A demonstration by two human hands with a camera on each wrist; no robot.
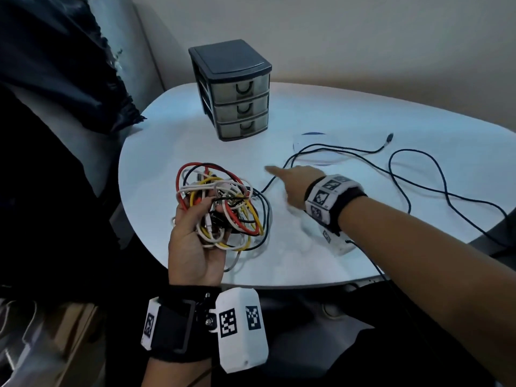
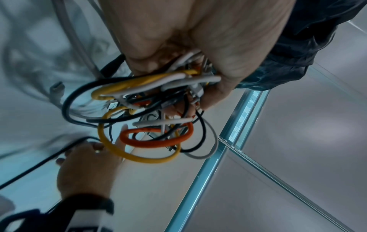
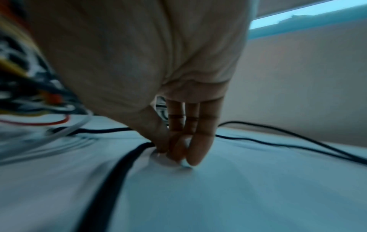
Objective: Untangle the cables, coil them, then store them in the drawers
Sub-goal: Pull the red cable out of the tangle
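Observation:
My left hand [image 1: 195,219] is raised palm up over the table's near left part and grips a tangle of red, yellow, white and black cables [image 1: 223,202]. In the left wrist view its fingers [image 2: 198,62] curl round the same tangle [image 2: 151,125]. Just right of the tangle, my right hand [image 1: 290,180] reaches down to the table, blurred. The right wrist view shows its thumb and fingertips [image 3: 168,150] pinching a long black cable [image 3: 119,169] against the tabletop. That black cable [image 1: 339,148] trails right in loose loops and ends in a plug [image 1: 389,138].
A dark grey unit of three drawers [image 1: 237,90], all closed, stands at the back of the round white table [image 1: 335,113]. A dark garment [image 1: 55,65] hangs at the left. The black cable's loops reach the table's right edge.

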